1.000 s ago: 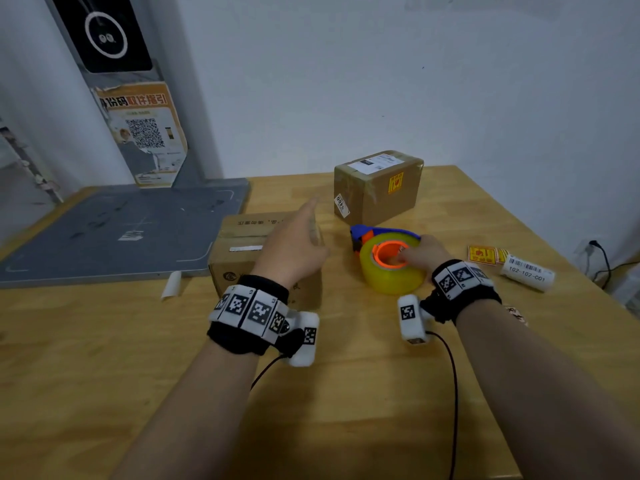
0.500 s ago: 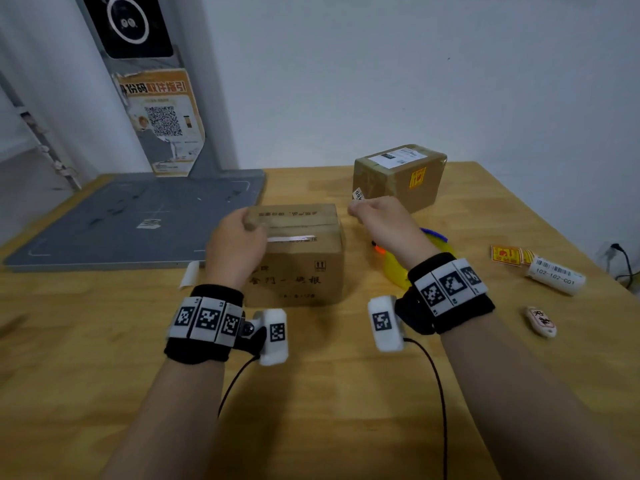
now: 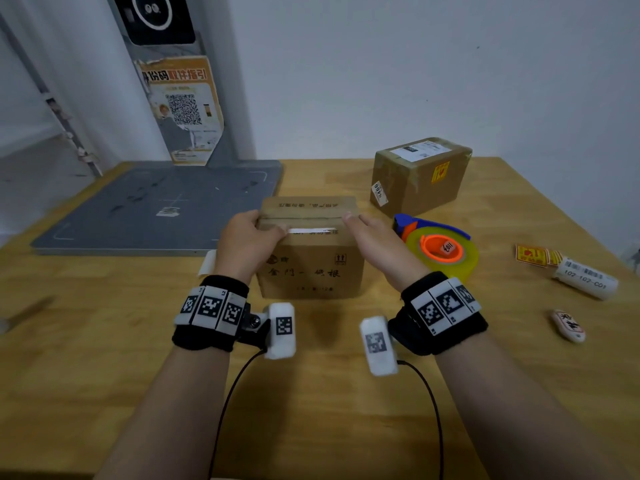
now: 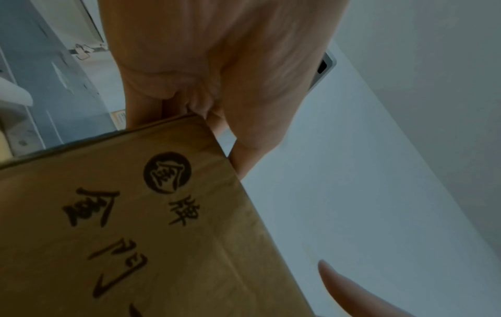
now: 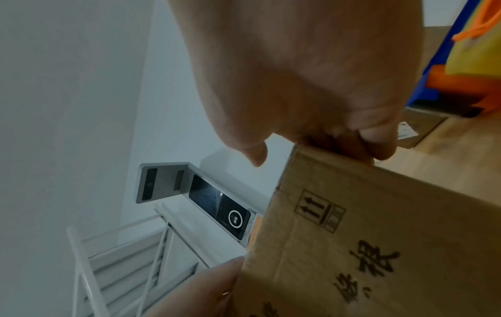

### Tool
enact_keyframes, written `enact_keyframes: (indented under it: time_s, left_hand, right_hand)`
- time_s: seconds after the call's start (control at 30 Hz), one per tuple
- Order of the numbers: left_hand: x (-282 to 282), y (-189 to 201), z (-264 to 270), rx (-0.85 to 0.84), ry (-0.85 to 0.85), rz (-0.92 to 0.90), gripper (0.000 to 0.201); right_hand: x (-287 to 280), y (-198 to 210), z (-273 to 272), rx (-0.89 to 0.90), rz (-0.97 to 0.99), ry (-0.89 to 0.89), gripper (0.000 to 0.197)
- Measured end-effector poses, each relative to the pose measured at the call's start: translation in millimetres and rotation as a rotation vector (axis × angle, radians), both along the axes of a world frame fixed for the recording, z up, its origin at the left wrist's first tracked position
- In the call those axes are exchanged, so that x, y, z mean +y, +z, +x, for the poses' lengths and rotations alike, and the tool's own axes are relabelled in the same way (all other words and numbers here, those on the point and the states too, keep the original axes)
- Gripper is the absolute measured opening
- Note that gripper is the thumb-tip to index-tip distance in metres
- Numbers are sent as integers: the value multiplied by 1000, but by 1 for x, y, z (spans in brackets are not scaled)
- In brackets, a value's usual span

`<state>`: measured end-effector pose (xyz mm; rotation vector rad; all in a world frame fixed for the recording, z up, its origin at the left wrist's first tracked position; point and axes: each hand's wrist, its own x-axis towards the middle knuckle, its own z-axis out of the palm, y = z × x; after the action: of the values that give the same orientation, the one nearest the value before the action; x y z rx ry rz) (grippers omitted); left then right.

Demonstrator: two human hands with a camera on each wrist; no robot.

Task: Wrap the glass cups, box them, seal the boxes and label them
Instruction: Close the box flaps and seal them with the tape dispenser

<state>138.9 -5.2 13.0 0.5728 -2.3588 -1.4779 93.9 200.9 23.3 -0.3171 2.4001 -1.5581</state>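
Observation:
A brown cardboard box (image 3: 310, 268) with black printed characters stands on the wooden table (image 3: 311, 393) in front of me, flaps closed, a white strip along its top seam. My left hand (image 3: 247, 235) grips its top left corner, thumb on the lid and fingers down the side. My right hand (image 3: 372, 239) grips the top right corner the same way. The left wrist view shows the left hand (image 4: 216, 75) over the box (image 4: 135, 225) edge. In the right wrist view, the right hand (image 5: 311, 75) curls over the box (image 5: 379, 246) corner. No glass cups are visible.
A yellow tape roll in a blue and orange dispenser (image 3: 440, 252) lies just right of the box. A sealed, labelled box (image 3: 420, 174) stands behind it. Stickers (image 3: 533, 254), a white label roll (image 3: 585, 282) and a small white tag (image 3: 568, 325) lie far right. A grey platform (image 3: 156, 206) fills the back left.
My right hand left the tape dispenser and took the box's top right corner. My left hand shifted from the lid to the top left corner. The box now faces me squarely.

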Motion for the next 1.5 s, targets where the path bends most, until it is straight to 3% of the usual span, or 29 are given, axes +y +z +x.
enact_keyframes:
  time_s: [0.07,0.13,0.37,0.53,0.73,0.9,1.03,1.1,1.2,1.27,1.4,1.5]
  left_hand:
    - [-4,-1,-2,-12,-13,17,9]
    - [-7,-1,-3,-34,-20,36,7]
    - [-9,-11,-4,-117,-70,103,34]
    - [-10,-13,-5,-124,-118,128,27]
    - [-11,-17,-10,-110,-163,171,31]
    - [-7,-16,-26,-108,-168,138,41]
    - [-8,-12,-42,-128,-167,61,31]
    - [-11,-9,-50,-150,-105,-24,44]
    - [-18,-3,-63,-232,65,-163,85]
    - [-15,5,-65,-217,112,-94,96]
    - [5,10,-48,-173,-19,175,80]
    - [38,7,-28,-244,-195,179,88]
  right_hand:
    - [0,0,0,-7,33,-3,56]
    - [1,-3,-2,-27,55,13,59]
    - [3,-16,-11,-123,57,43,50]
    - [2,-13,-19,-169,27,37,48]
    - [7,-26,-25,-266,-108,-8,42]
    - [11,-15,-31,-179,109,11,54]
    - [22,-5,-49,28,114,5,101]
    - [26,-1,-60,61,132,24,111]
    - [25,-8,-73,69,120,8,101]
    - [25,-14,-77,70,83,-45,91]
    - [30,-14,-78,72,110,-162,81]
    - [30,-9,-75,83,204,-164,84]
